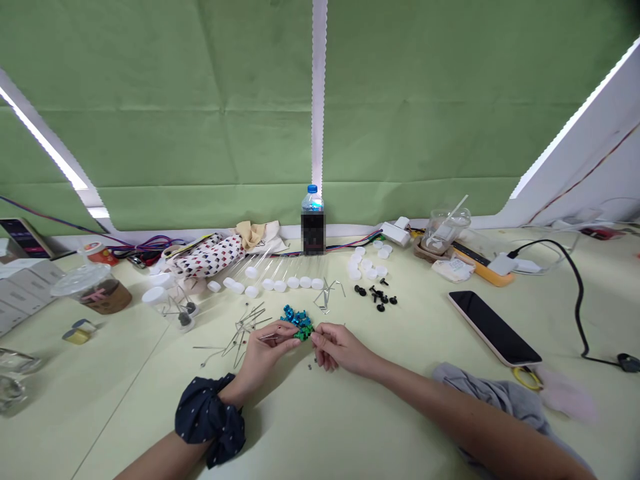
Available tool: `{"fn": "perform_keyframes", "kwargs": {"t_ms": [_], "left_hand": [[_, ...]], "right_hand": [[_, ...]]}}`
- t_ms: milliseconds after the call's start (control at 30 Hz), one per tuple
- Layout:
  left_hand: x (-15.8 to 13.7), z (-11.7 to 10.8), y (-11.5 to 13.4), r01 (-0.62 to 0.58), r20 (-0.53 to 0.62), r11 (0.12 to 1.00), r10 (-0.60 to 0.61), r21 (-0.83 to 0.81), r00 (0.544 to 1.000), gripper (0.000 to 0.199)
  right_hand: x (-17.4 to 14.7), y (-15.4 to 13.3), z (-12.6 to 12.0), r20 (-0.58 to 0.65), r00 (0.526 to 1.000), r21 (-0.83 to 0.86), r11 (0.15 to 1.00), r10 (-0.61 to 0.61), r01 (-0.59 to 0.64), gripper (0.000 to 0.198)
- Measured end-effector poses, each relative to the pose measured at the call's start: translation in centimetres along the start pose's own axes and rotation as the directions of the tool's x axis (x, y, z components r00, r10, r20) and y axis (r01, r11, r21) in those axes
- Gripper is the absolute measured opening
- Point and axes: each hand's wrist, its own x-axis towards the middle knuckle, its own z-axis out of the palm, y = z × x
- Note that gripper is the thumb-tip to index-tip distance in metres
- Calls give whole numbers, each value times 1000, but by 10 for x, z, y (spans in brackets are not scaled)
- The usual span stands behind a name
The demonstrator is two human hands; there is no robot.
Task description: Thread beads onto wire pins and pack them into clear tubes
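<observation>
My left hand (pixel 273 345) is closed, with thumb and forefinger at a small green metal part (pixel 303 333); a thin metal rod (pixel 269 337) shows across its fingers. From the other side, my right hand (pixel 341 345) touches the green cluster in a pinch, and whatever its fingertips hold is too small to make out. Just behind the hands lies a pile of shiny blue metal parts (pixel 295 316). Thin metal rods (pixel 243 328) with bent ends spread left of the hands. Tiny dark pieces (pixel 312 365) sit on the table below the fingertips.
Black screws (pixel 381 299), white caps (pixel 369 268) and hex keys (pixel 327 293) lie behind the hands. Capped clear tubes (pixel 280 273) line the back near a bottle (pixel 313 227). At right are a phone (pixel 493 327) and grey cloth (pixel 493 393); at left, a drink cup (pixel 97 290).
</observation>
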Motion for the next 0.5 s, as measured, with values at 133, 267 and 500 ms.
{"fn": "perform_keyframes", "kwargs": {"t_ms": [133,267,500], "left_hand": [[0,0,1,12,15,1000,-12,-8,1000,8],[1,0,1,7,34,1000,-6,-26,999,8],[-1,0,1,2,76,1000,-2,-4,997,8]], "right_hand": [[0,0,0,-3,1000,-23,1000,-13,13,42],[0,0,-1,-14,999,-16,999,-29,29,40],[0,-1,-3,-41,998,18,999,-40,41,37]]}}
